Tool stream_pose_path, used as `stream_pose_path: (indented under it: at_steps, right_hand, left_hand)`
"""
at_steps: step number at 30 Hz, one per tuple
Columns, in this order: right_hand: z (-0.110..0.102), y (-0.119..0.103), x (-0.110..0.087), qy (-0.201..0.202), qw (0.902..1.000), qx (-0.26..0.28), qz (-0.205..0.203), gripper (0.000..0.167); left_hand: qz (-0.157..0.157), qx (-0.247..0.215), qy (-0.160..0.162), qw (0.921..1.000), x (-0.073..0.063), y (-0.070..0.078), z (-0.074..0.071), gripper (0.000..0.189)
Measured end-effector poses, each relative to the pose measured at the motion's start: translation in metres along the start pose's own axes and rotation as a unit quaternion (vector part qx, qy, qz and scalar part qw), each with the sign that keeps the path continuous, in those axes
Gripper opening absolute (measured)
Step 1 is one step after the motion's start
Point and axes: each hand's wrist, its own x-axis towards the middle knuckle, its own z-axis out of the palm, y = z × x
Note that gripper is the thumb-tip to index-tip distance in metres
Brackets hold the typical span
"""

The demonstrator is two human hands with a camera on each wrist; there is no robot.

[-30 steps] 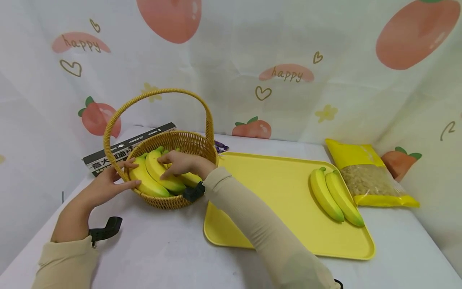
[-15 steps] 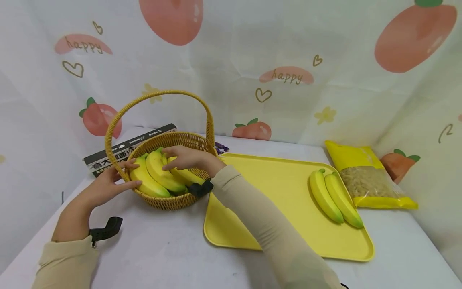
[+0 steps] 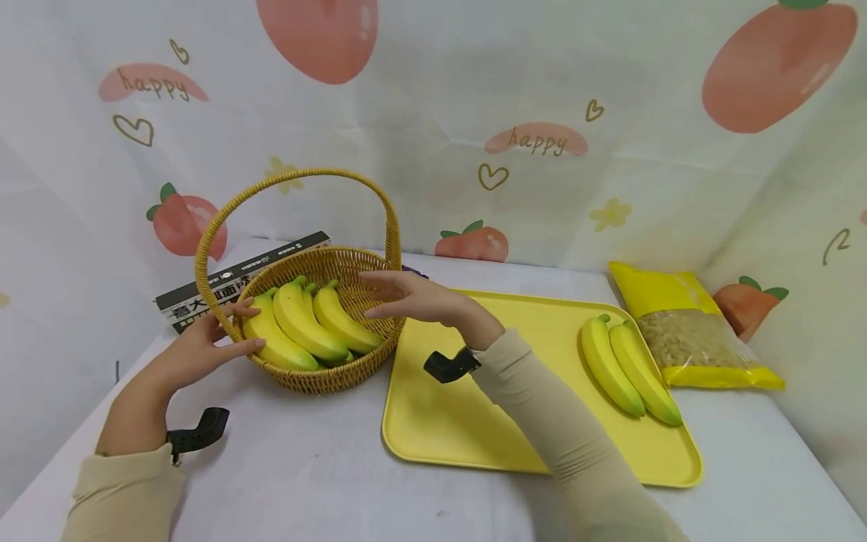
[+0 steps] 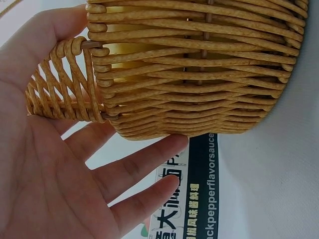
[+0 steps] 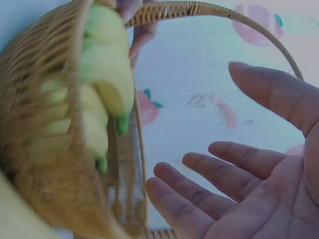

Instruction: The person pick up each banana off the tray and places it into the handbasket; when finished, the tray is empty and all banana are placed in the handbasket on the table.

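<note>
Lying in the wicker basket (image 3: 325, 380), the bananas (image 3: 298, 324) overlapped; I couldn't count the bottom ones, esp. w/ R wrist view blurry. L hand (image 3: 196, 350) touched basket by the handle (image 3: 298, 173), fingers spread, some partly hidden. R hand (image 3: 427, 301) hung nearby, fingers apart, holding nothing. Box (image 3: 196, 293) behind: part-covered. Purple item (image 3: 412, 270): unclear.

On the wearer's side of the basket (image 3: 308, 382), slightly left, a plain beige left sleeve (image 3: 125, 482) meets an angular black wrist camera (image 3: 206, 427). To the basket's right, the beige right sleeve (image 3: 562, 421), creased crosswise, meets a similar black device (image 3: 447, 366).
</note>
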Motion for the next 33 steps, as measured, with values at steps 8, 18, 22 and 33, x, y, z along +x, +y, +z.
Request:
stream_pose_path:
  at_steps: [8, 18, 22, 33]
  right_hand:
    - [-0.018, 0.026, -0.051, 0.003, 1.0, -0.007, 0.001, 0.067]
    - [-0.029, 0.067, -0.122, 0.048, 0.9982, -0.006, 0.037, 0.07]
    - [-0.031, 0.081, -0.149, 0.08, 0.9958, -0.013, 0.042, 0.067]
    - [-0.033, 0.113, -0.209, 0.196, 0.9795, -0.004, 0.045, 0.063]
  left_hand:
    - [0.003, -0.006, 0.001, 1.0, -0.001, -0.001, 0.002, 0.062]
    - [-0.002, 0.001, 0.001, 1.0, -0.002, 0.001, 0.002, 0.064]
    - [-0.005, 0.003, 0.001, 1.0, -0.002, 0.002, 0.0, 0.064]
    - [0.004, 0.001, 0.005, 1.0, 0.001, -0.002, 0.001, 0.063]
